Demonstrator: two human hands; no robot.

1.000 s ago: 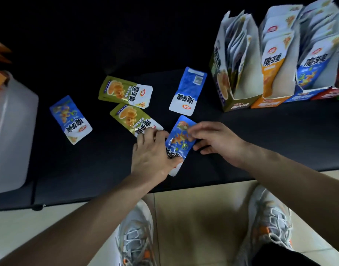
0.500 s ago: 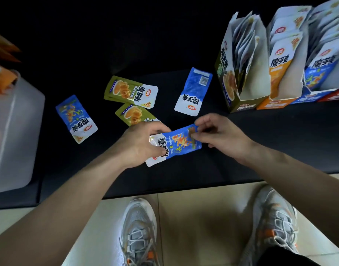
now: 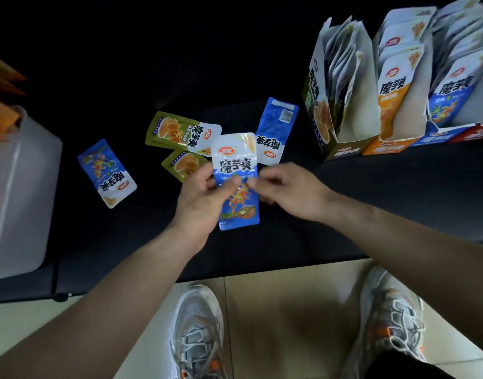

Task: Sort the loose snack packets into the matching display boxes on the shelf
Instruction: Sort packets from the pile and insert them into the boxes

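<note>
Desk: Raised packet (image 3: pixel 235 160), white top, blue body, orange print?
Photographer: Yes. Green packet (image 3: pixel 177 132) shows olive and yellow. Green box (image 3: pixel 344 151), orange box (image 3: pixel 385 149), blue box (image 3: pixel 437 136), black shelf (image 3: pixel 399 192); grey shoe (image 3: pixel 196 332), orange-flecked.

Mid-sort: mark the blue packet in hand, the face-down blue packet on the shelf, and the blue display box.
held blue packet (image 3: pixel 235 162), head view, white lettered upper half.
face-down blue packet (image 3: pixel 273 124), head view, middle of its blue back.
blue display box (image 3: pixel 443 135), head view, blue front lip.
</note>
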